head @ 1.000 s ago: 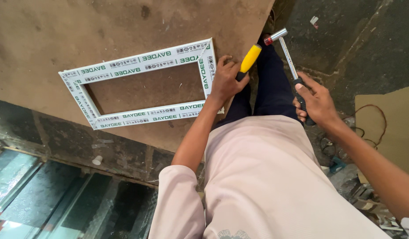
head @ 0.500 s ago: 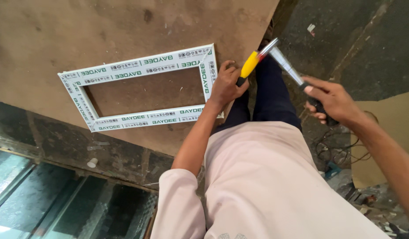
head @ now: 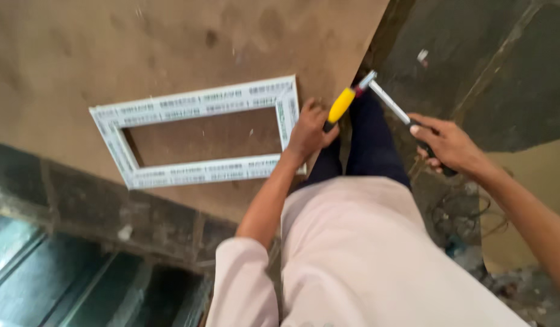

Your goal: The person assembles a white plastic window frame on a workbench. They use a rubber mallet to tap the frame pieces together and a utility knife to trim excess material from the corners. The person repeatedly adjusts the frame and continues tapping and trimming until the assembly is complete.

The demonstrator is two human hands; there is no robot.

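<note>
1. My left hand (head: 307, 130), at centre frame, pinches a yellow-handled chisel (head: 342, 105) against the right corner of the white frame (head: 198, 136).
2. My right hand (head: 446, 144), right of centre, wraps shut around the hammer (head: 389, 103), its head touching the chisel's top.
3. The frame lies flat on the brown tabletop (head: 141, 48).

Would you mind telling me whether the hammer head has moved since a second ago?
Yes. The hammer head has swung down-left onto the yellow-handled tool, nearer the white frame.
</note>
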